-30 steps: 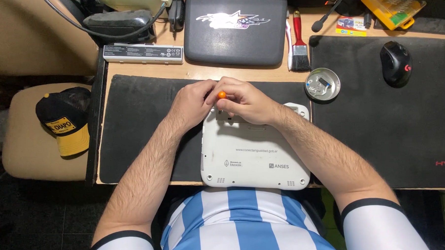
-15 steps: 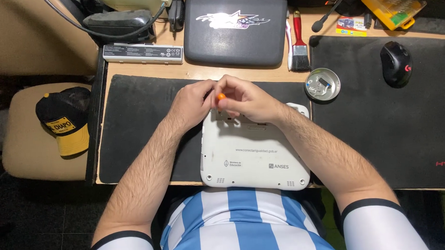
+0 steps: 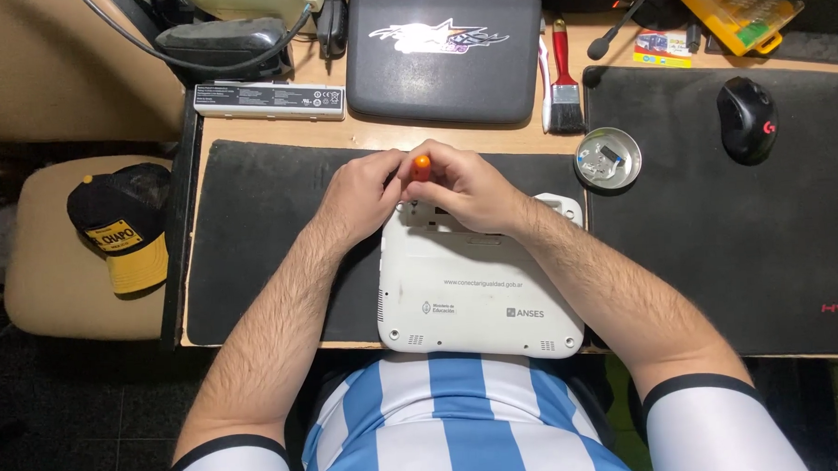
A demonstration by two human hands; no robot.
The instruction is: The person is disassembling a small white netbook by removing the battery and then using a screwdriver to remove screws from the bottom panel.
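Head view, looking down at the desk. A white netbook (image 3: 481, 284) lies upside down, its near edge at the desk's front edge and its far half on a black mat (image 3: 261, 241). Both hands meet over the netbook's far edge. The right hand (image 3: 464, 192) pinches a small screwdriver with an orange cap (image 3: 421, 163) between curled fingers, the tool roughly upright with its tip hidden behind the fingers, apparently at the far-left corner of the case. The left hand (image 3: 362, 196) closes in from the left, fingertips pressed against the handle beside the right-hand fingers; whether they grip it or only steady it, I cannot tell. Compared with one second and half a second ago, almost nothing differs: the orange cap sits at the same spot, both forearms at the same angle, the netbook has not slid. Judgement: the work is staying on one screw position, with only finger-level turning, if any. Around it: a round metal dish (image 3: 607, 159) just past the netbook's far-right corner, a red-handled brush (image 3: 563, 82), a closed dark laptop (image 3: 445, 53), a battery pack (image 3: 270, 99), a black mouse (image 3: 747, 117), and a black-and-yellow cap (image 3: 122, 227) on a stool.
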